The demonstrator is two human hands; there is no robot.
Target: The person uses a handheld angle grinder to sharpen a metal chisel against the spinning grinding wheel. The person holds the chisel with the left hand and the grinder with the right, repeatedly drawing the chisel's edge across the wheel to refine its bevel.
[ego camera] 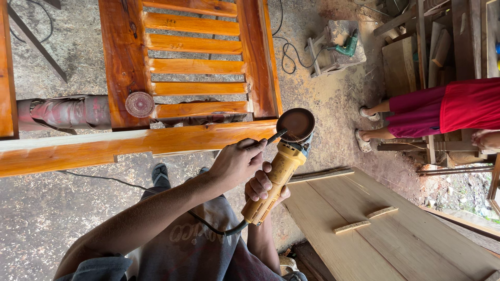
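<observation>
Both hands are on the yellow angle grinder [278, 174], mid-frame, right of the person's lap. The left hand [237, 162] is wrapped shut around the black side handle [275, 137], up near the head of the tool. The right hand [262, 186] closes round the yellow body from underneath, lower down, towards the cable end. The long axis runs on a slant, from near and left up to far and right, with the black cord [208, 225] trailing off the near end across the grey shirt. At the far tip sits the round brown sanding disc [296, 124], its flat face showing, dusty and dark. It stands right at the right-hand end of the long orange-brown rail [130, 143] of the slatted wooden frame [195, 65]; whether they touch, hard to tell. So the rail stretches away leftwards from the disc, and the left hand is the nearer one to it. To the right, pale boards [396, 234] on the floor.
</observation>
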